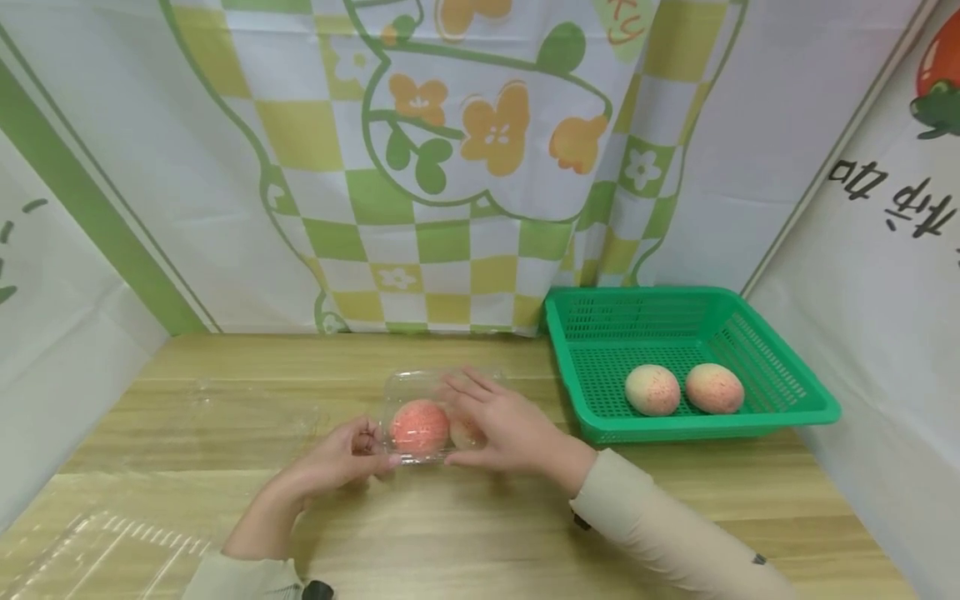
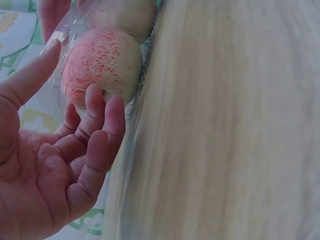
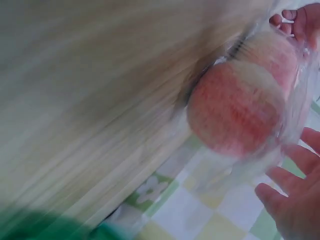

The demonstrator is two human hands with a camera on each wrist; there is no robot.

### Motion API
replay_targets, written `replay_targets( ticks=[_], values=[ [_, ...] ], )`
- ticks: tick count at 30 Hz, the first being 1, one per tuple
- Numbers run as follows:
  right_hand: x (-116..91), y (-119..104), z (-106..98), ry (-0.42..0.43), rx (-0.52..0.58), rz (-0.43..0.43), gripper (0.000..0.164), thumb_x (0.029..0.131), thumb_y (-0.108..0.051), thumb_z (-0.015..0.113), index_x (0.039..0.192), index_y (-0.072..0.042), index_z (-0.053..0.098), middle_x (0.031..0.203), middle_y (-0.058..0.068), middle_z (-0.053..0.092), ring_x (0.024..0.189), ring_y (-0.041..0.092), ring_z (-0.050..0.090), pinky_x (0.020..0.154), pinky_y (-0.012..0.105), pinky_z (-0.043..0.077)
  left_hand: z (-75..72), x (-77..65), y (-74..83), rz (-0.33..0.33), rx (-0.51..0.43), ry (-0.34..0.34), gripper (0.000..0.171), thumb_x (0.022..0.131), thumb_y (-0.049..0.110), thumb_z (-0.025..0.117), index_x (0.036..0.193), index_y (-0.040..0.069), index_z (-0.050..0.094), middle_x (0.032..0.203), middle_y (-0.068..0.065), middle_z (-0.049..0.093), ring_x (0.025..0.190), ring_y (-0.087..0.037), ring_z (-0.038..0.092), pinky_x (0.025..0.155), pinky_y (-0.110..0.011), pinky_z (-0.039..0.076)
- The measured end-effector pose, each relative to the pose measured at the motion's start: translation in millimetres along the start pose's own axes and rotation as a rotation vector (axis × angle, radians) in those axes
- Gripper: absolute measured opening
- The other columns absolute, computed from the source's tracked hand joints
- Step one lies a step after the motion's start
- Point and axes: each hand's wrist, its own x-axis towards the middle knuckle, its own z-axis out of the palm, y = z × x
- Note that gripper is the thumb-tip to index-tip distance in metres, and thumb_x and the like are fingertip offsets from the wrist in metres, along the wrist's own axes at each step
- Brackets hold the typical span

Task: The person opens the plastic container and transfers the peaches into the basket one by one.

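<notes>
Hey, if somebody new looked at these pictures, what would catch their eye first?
Probably the bright green basket at the right of the table, with two pink-speckled peaches lying in it. Next, near the middle, the reddish peach inside a clear plastic container, with the left hand at its left end and the right hand at its right. Behind the table hangs a green-and-yellow checked cloth with orange flowers.
</notes>
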Motion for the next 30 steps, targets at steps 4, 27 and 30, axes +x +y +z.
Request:
replay_targets(
  ticks=[4,27,30],
  values=[
    [-11,9,-1,-0.030,0.073,0.057,0.089,0.084,-0.057,0.072,0.154,-0.018,0.034,0.164,0.007,0.026,0.151,0.042,0.021,0.115,0.057,0.033,-0.1,-0.5,-0.1,0.000,0.003,0.010,0.042,0.093,0.023,0.069,0.116,-0.003,0.045,0.100,-0.014,0.067,0.086,-0.022,0.064,0.066,-0.031,0.047],
    [-25,29,4,0.107,-0.051,-0.018,0.072,0.086,-0.048,0.072,0.141,-0.006,0.051,0.142,0.019,0.056,0.124,0.040,0.060,0.067,0.031,0.059,4.2,-1.8,5.5,-0.004,0.004,0.021,0.034,0.097,0.028,0.063,0.108,0.002,0.044,0.092,-0.012,0.066,0.086,-0.022,0.065,0.068,-0.029,0.044],
    [-27,32,6,0.160,-0.113,-0.064,0.062,0.087,-0.045,0.072,0.131,-0.004,0.059,0.136,0.020,0.061,0.114,0.036,0.067,0.050,0.023,0.049,6.6,-1.6,6.6,0.001,-0.006,0.013,0.032,0.098,0.027,0.062,0.106,0.003,0.042,0.093,-0.012,0.064,0.086,-0.022,0.064,0.068,-0.029,0.044]
  ],
)
